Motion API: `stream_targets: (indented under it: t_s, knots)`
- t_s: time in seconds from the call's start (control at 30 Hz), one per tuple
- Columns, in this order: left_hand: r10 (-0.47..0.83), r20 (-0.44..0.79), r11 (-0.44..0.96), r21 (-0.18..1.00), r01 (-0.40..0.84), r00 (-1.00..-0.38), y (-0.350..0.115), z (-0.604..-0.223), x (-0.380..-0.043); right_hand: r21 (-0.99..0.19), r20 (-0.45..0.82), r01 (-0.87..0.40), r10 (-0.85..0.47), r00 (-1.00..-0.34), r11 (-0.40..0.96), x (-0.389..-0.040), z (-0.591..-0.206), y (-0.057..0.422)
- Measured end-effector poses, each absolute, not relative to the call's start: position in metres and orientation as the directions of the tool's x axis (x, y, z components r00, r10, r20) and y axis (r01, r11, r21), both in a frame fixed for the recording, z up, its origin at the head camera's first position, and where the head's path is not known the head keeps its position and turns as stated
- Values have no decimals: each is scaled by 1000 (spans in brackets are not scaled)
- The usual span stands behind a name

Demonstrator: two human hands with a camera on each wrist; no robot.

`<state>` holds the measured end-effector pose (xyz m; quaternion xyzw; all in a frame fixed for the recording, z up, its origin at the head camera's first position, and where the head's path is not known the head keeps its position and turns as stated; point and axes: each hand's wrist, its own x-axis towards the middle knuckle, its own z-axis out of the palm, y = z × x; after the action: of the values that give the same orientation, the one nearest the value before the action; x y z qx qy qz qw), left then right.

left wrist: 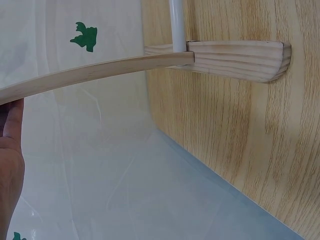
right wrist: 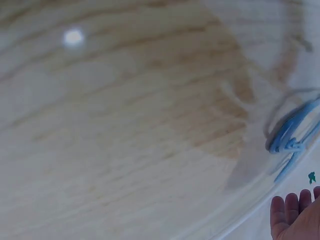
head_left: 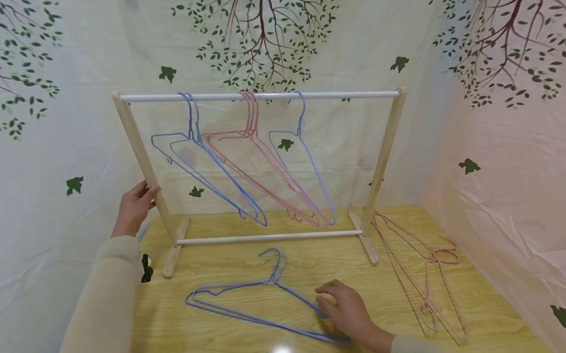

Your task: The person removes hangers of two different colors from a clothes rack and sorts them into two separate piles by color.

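Note:
A wooden garment rack stands on the table, and my left hand [head_left: 137, 204] grips its left post [head_left: 167, 220] about midway up. In the left wrist view, fingers touch that same post [left wrist: 100, 72] at the left edge. Two blue hangers [head_left: 302, 299] lie overlapped on the tabletop before the rack. My right hand [head_left: 348, 311] is over their right end, fingers loosely bent, with nothing visibly held. At the right wrist view's lower corner, the hand [right wrist: 300, 215] appears near blurred blue hangers [right wrist: 290, 137]. Blue hangers [head_left: 190, 120], pink hangers [head_left: 253, 117] and another blue hanger [head_left: 317, 174] hang from the top bar [head_left: 343, 95].
Several pink hangers [head_left: 426, 283] lie tangled on the table's right side. A white lower bar [head_left: 271, 236] joins the rack's wooden feet. A small black object [head_left: 146, 268] sits at the table's left edge. Leaf-patterned sheeting [head_left: 502, 154] surrounds the table.

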<state>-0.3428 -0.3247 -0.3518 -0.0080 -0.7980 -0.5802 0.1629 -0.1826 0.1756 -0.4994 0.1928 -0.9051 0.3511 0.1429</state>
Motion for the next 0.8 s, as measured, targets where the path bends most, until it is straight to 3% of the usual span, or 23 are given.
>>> stream_targets:
  t_s: [0.43, 0.8]
  knots:
    - [-181, 270, 330, 922, 200, -946, -334, -362, -355, -615, 452, -421, -139, -881, 667, -190, -474, 184]
    - [-176, 266, 318, 926, 201, -948, -334, -361, -354, -610, 593, -493, -55, -804, 620, -215, -441, 207]
